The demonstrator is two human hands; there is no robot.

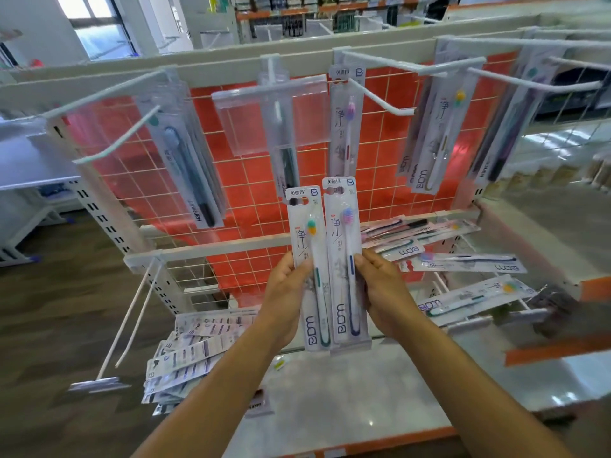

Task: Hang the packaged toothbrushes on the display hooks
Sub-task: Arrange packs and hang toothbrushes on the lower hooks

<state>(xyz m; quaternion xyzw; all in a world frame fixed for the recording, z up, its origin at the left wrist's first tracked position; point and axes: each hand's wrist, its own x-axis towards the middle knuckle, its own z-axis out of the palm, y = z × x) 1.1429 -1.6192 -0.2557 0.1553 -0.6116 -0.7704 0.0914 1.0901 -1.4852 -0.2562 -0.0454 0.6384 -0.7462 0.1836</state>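
Shop display bay: red back panel (pixel 231 180) behind a white wire grid, white shelf (pixel 330 391) below.

Hands, two, both mine.
- Left hand (pixel 286 292): fingers curled behind one packaged toothbrush, green-and-orange head (pixel 309 259), thumb on its front edge; pack upright.
- Right hand (pixel 385 292): fingers and thumb pinching the right edge of one packaged toothbrush, pink-and-purple head (pixel 345 246); pack upright, a little higher than the other.
- The two packs touch edge to edge, in front of the grid, below the hanging stock.

Display hooks (pixel 380 97): white, jutting from the top rail.
Hanging packs (pixel 433 133): five places along the rail carry them; number in each cluster cannot be told.
Loose packs on shelf, right (pixel 469 262): at least three, lying flat.
Heap at the shelf's left front (pixel 188 352): overlapped, not countable.
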